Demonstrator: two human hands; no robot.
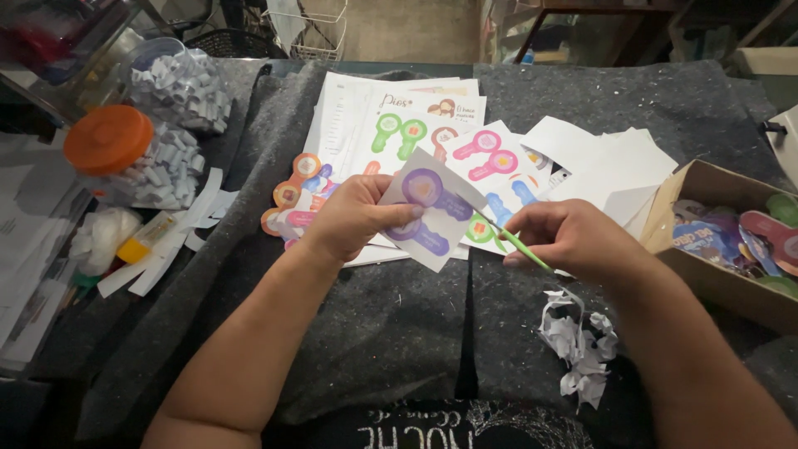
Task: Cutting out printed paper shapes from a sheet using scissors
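My left hand pinches a white paper piece printed with two purple round-headed shapes, holding it tilted above the grey felt. My right hand grips a pair of green-handled scissors, whose blades reach under the paper's right edge. A small heap of white paper scraps lies on the felt just below my right wrist. Under my hands lie more printed sheets with pink, green and blue shapes of the same kind.
A cardboard box at the right holds several cut-out coloured shapes. At the left stand a clear jar with an orange lid and another jar, both full of rolled paper slips. Loose white strips and a pile of orange cut-outs lie nearby.
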